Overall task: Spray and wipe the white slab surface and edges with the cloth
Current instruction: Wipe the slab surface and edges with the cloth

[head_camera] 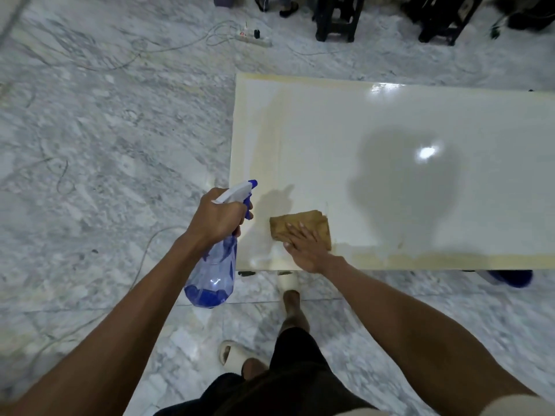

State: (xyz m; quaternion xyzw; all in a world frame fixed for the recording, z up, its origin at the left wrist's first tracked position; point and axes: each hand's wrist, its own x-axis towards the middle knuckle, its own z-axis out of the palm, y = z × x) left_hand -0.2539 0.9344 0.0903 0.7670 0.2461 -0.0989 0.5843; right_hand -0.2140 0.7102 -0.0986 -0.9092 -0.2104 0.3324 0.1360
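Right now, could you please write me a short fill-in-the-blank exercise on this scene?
1. The left hand grips a ____ bottle.
2. The right hand presses a ____ cloth flat.
3. The cloth lies on the white ____, near its corner.

Answers: spray; brown; slab

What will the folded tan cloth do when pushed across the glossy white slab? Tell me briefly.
The folded tan cloth looks soft, so it will probably bunch or unfold rather than slide stiffly. The glossy white slab shines, so it likely glides easily. The right hand lies flat on it, which should keep it from slipping away.
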